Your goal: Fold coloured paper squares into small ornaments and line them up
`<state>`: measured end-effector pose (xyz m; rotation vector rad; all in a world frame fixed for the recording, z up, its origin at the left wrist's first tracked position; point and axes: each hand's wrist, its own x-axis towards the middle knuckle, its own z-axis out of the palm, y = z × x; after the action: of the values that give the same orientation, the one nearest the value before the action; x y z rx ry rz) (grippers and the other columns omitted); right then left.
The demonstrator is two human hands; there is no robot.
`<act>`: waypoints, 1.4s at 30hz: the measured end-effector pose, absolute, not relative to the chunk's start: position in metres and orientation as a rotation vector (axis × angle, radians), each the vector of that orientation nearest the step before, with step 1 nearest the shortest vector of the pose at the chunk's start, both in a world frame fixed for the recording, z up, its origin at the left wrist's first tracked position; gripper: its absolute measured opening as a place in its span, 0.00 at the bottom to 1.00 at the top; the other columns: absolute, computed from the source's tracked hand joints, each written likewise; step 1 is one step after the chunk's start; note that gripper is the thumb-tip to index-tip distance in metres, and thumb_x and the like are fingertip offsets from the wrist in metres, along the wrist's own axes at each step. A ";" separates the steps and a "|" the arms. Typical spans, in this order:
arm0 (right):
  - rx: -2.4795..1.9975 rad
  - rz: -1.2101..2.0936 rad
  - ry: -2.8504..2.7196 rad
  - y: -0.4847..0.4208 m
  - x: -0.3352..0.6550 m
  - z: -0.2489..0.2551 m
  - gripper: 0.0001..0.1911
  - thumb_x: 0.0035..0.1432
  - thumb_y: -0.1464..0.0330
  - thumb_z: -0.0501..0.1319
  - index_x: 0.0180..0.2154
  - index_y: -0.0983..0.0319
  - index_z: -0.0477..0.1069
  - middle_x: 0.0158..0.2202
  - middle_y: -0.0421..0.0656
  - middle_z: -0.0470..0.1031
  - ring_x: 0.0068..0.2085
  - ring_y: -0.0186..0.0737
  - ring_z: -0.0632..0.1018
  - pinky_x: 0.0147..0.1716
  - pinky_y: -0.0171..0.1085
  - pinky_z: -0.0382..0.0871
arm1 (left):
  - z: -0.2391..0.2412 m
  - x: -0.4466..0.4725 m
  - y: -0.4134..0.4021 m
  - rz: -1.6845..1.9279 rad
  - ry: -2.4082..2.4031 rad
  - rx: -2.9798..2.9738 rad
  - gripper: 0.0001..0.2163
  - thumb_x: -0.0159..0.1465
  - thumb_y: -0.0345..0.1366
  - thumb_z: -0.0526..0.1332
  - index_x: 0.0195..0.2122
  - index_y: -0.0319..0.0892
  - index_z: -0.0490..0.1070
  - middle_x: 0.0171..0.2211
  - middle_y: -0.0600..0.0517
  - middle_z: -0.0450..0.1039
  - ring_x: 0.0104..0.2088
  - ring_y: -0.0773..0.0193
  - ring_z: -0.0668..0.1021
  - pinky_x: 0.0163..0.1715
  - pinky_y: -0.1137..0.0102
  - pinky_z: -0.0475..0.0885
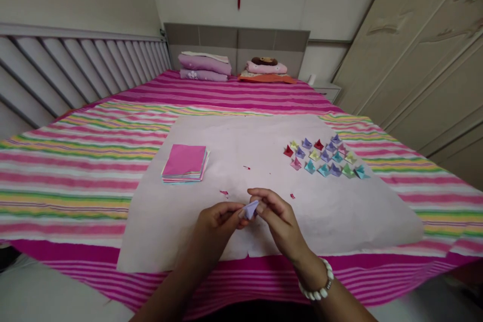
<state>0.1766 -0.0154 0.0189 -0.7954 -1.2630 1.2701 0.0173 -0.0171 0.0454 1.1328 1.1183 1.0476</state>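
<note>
A small folded piece of lilac origami paper (250, 210) is pinched between my two hands, just above the white sheet. My left hand (219, 221) grips its left side between thumb and fingers. On its right side, the thumb and fingers of my right hand (279, 219) close on it, and a white beaded bracelet (320, 284) circles that wrist. To the left lies a stack of square coloured paper (184, 161) with a pink sheet on top. Several small folded paper pieces (325, 155) in red, yellow, purple, blue, pink and green stand in rows at the right.
A large white sheet (158, 226) covers the middle of the striped bedspread (75, 171). Small red scraps (224, 192) and a thin red-ended bit (246, 167) lie on it. Folded purple bedding (206, 64) sits by the headboard (264, 37); a wardrobe (426, 60) stands at right.
</note>
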 end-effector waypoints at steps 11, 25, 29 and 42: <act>-0.876 1.425 -1.238 -0.014 0.173 0.027 0.12 0.48 0.64 0.72 0.33 0.61 0.73 0.27 0.38 0.75 0.29 0.34 0.76 0.30 0.33 0.68 | 0.041 0.013 -0.020 1.089 1.125 1.270 0.05 0.53 0.35 0.68 0.30 0.40 0.79 0.27 0.52 0.80 0.30 0.64 0.81 0.32 0.74 0.76; -0.847 1.414 -1.260 -0.011 0.175 0.028 0.07 0.51 0.66 0.69 0.29 0.62 0.74 0.27 0.39 0.76 0.30 0.36 0.76 0.32 0.35 0.68 | 0.033 0.010 -0.018 1.030 1.035 1.141 0.08 0.52 0.39 0.70 0.30 0.41 0.79 0.25 0.52 0.79 0.28 0.66 0.79 0.31 0.73 0.74; -0.884 1.423 -1.230 -0.010 0.174 0.025 0.09 0.50 0.64 0.70 0.28 0.62 0.74 0.25 0.39 0.75 0.28 0.35 0.75 0.31 0.35 0.68 | 0.035 0.011 -0.016 1.033 1.069 1.129 0.09 0.50 0.39 0.70 0.28 0.40 0.78 0.23 0.53 0.78 0.26 0.66 0.78 0.30 0.73 0.74; -0.890 1.421 -1.129 -0.008 0.168 0.008 0.12 0.50 0.61 0.70 0.27 0.63 0.77 0.24 0.41 0.76 0.28 0.35 0.74 0.31 0.34 0.66 | 0.027 0.006 -0.005 0.895 1.090 1.218 0.10 0.52 0.42 0.68 0.26 0.39 0.77 0.21 0.52 0.76 0.25 0.66 0.75 0.28 0.72 0.70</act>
<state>0.1680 -0.0077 0.0079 -0.8895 -1.1290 1.4210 0.0063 -0.0045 0.0272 1.2178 1.0898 0.8954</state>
